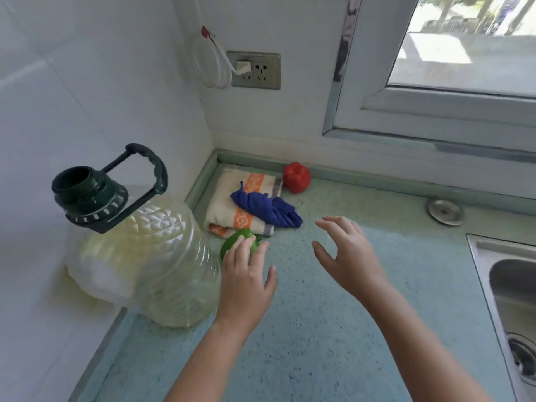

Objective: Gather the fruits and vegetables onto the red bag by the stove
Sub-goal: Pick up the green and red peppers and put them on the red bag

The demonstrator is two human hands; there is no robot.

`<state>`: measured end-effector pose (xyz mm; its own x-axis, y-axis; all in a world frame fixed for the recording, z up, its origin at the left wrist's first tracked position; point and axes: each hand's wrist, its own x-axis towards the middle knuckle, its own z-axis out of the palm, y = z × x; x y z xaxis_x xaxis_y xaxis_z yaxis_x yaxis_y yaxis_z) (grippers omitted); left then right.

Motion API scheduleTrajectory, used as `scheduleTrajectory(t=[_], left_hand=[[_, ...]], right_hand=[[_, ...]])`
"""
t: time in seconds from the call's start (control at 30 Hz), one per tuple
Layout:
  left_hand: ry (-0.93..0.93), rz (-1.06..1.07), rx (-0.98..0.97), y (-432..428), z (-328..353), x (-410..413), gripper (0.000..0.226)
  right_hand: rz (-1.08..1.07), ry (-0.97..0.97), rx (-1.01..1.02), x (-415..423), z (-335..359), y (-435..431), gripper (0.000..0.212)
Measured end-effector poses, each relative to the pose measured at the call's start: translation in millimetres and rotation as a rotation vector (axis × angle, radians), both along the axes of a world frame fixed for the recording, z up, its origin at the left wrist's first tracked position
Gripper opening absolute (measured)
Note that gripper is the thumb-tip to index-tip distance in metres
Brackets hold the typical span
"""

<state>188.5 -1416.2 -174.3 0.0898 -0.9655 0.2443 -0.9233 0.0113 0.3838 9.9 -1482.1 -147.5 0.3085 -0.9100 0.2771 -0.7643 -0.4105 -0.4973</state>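
Red bell pepper [296,177], glossy and whole, sits at the counter's [319,314] back edge; green pepper [230,245] lies at its seven o'clock, well apart, left hand's [246,282] fingers resting on it.

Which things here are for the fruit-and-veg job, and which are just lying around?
For the job:
green pepper, touched by the left hand
red pepper, by the back wall
right hand, open above the counter

Just lying about:
oil bottle
striped towel
blue cloth
sink
wall socket
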Motion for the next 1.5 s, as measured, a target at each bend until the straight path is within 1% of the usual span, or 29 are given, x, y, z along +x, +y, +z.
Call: scheduleTrajectory(t=[0.07, 0.17, 0.5, 0.7, 0.93, 1.03, 1.27, 1.5], left_hand=[[-0.007, 0.007, 0.033, -15.9, -6.3, 4.0, 0.048], [-0.015, 0.038, 0.063, -37.3, -17.9, 9.4, 0.041], [-0.077, 0.118, 0.216, -81.0, -56.5, 21.4, 0.052], [-0.081, 0.163, 0.31, -88.9, -72.8, 27.6, 0.062], [-0.115, 0.161, 0.325, -90.2, -79.3, 30.0, 0.073], [-0.135, 0.154, 0.315, -89.6, -80.8, 29.3, 0.078], [-0.168, 0.141, 0.301, -89.3, -80.4, 29.8, 0.08], [-0.204, 0.134, 0.28, -89.6, -82.1, 29.5, 0.079]], right_hand=[[0.012, 0.008, 0.016, 5.6, -5.1, -22.3, 0.036], [0.012, 0.027, 0.043, 13.1, -15.0, -53.5, 0.037], [-0.037, 0.017, 0.165, 33.1, -50.7, -141.2, 0.048], [-0.068, -0.012, 0.153, 46.5, -70.3, -181.9, 0.055], [-0.065, -0.004, 0.15, 58.0, -90.1, -206.5, 0.062], [-0.073, 0.001, 0.178, 61.5, -95.9, -215.7, 0.065], [-0.079, -0.137, 0.175, 68.7, -112.8, -226.6, 0.062], [-0.104, -0.195, 0.139, 73.7, -124.8, -230.7, 0.063]])
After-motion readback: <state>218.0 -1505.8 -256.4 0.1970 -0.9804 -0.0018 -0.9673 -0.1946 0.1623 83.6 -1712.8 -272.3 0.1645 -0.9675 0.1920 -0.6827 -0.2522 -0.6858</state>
